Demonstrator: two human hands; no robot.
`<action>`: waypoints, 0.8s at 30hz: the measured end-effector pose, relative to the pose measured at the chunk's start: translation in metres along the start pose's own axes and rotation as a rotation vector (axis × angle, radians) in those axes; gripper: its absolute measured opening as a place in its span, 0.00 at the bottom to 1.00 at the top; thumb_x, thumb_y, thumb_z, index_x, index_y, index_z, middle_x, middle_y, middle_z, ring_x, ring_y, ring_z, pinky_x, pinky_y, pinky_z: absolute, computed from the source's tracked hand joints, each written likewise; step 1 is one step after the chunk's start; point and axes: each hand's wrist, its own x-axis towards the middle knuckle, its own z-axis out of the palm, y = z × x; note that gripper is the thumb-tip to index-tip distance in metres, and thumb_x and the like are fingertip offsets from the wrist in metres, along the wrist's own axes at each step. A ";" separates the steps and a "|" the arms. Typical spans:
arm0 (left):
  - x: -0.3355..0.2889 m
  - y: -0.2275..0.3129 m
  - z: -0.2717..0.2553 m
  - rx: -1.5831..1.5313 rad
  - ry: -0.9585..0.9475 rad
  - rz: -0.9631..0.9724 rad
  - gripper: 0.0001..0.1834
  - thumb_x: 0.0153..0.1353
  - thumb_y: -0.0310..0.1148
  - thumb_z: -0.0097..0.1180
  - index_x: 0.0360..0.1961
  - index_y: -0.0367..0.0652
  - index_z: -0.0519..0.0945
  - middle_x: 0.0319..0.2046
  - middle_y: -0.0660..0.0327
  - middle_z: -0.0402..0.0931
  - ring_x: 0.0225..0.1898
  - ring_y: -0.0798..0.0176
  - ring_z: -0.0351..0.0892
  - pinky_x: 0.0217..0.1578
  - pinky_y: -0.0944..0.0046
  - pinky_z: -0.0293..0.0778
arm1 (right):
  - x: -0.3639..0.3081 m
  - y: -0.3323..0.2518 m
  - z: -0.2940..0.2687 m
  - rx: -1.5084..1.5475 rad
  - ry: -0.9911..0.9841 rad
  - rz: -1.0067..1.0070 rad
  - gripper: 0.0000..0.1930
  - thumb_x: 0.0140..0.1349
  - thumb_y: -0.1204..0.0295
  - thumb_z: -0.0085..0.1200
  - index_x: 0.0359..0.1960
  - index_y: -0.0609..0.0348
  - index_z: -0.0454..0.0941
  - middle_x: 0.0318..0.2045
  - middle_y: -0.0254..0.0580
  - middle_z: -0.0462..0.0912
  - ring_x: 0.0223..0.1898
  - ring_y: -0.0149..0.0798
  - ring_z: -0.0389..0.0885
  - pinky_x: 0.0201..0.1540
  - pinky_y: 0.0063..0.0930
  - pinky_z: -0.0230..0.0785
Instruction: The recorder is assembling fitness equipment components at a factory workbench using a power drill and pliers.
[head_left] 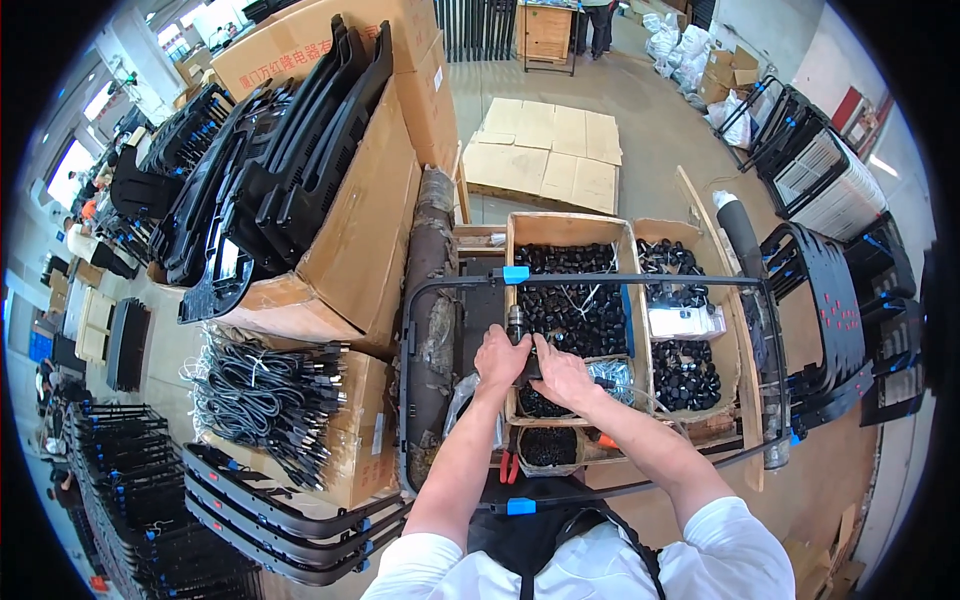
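Note:
A black rectangular frame (660, 280) with rounded corners and blue pieces at its edges lies across the bench in front of me. Inside its outline, my left hand (499, 356) is closed round a dark cylindrical tool (516, 318) with a metallic ringed end pointing away from me. Just to the right, my right hand (563, 374) has its fingers bent against the dark lower part beside the left hand. What those fingers grip is hidden. Beneath and beyond both hands stands a divided wooden box (639, 330) of small black knob-like parts (580, 312).
Left of the bench, a carton (350, 220) holds black plastic panels (300, 150); bundled black cables (270, 400) lie on another carton. Red-handled pliers (509, 466) rest near me. Flattened cardboard (545, 150) lies beyond. Stacked black frames (820, 300) stand at the right.

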 end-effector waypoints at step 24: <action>-0.001 0.014 0.000 0.075 0.052 0.025 0.32 0.57 0.55 0.69 0.45 0.35 0.76 0.46 0.41 0.84 0.46 0.36 0.87 0.47 0.42 0.82 | 0.007 0.025 0.006 0.185 -0.081 -0.019 0.47 0.55 0.64 0.71 0.71 0.68 0.57 0.54 0.66 0.82 0.51 0.62 0.85 0.53 0.49 0.80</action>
